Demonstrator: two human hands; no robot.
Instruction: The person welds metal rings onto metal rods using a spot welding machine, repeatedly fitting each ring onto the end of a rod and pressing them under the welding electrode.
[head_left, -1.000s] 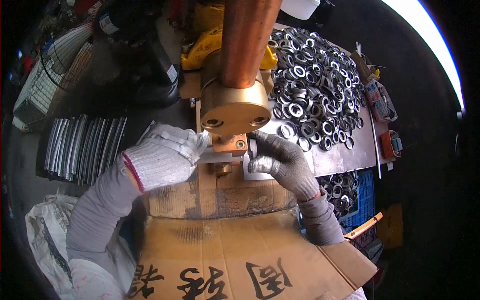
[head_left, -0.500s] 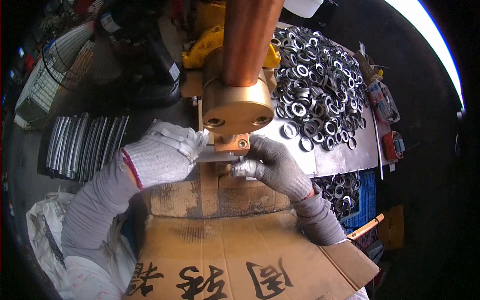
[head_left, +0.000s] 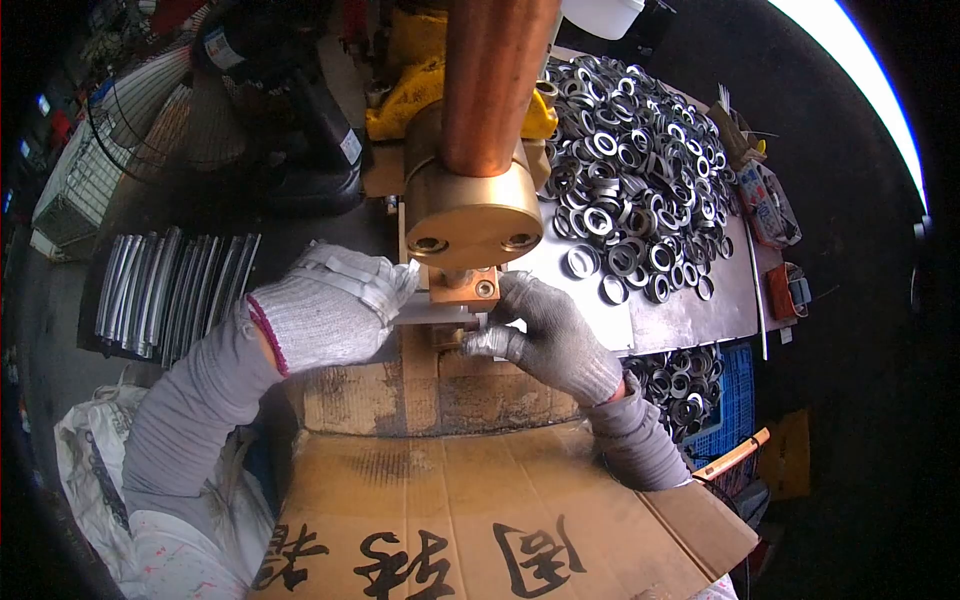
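My left hand [head_left: 335, 305], in a whitish knit glove with taped fingers, is closed at the left end of a grey metal piece [head_left: 415, 313]. This piece lies under a small copper block [head_left: 465, 288] with a screw in it. Above the block are a round brass head [head_left: 475, 215] and a thick copper column [head_left: 497, 85]. My right hand [head_left: 550, 335], in a greyer glove, is at the right side of the block. Its thumb and forefinger stand apart, with a bright gap between them; the far fingertips are partly hidden by the block.
Many dark metal rings [head_left: 640, 170] cover the table [head_left: 700, 315] at right, with more in a blue crate [head_left: 735, 390] below. Metal strips [head_left: 175, 290] lie in a row at left. A cardboard sheet [head_left: 450, 500] with black writing is in front of me.
My right thumb has shifted slightly, and the gap between it and the forefinger shows larger. My left hand has stayed almost still.
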